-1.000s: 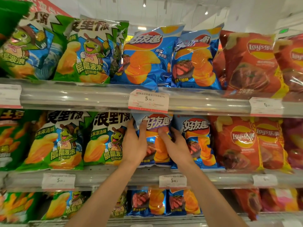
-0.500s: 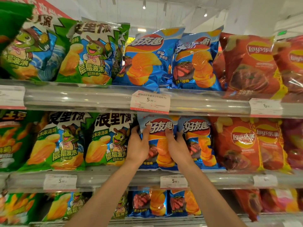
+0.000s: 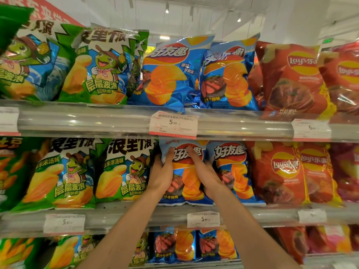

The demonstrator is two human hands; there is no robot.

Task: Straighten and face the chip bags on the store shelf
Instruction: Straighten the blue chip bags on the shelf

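A blue chip bag [image 3: 184, 173] with orange ridged chips stands upright on the middle shelf [image 3: 136, 212], facing me. My left hand [image 3: 162, 171] grips its left edge, thumb across the front, fingers hidden behind the bag. My right hand [image 3: 207, 176] holds its right edge, thumb up on the red logo. A second blue bag [image 3: 233, 167] stands right beside it, partly behind my right hand. Green bags [image 3: 124, 169] fill the left of this shelf, red bags [image 3: 281, 171] the right.
The upper shelf [image 3: 97, 121] carries green, blue and red bags; its two blue bags [image 3: 171, 74] lean. A price tag [image 3: 173, 124] hangs just above the held bag. More blue bags [image 3: 174, 245] stand on the lower shelf.
Both hands slid up the sides of the blue bag, and the bag now stands straighter, its top close under the upper shelf rail.
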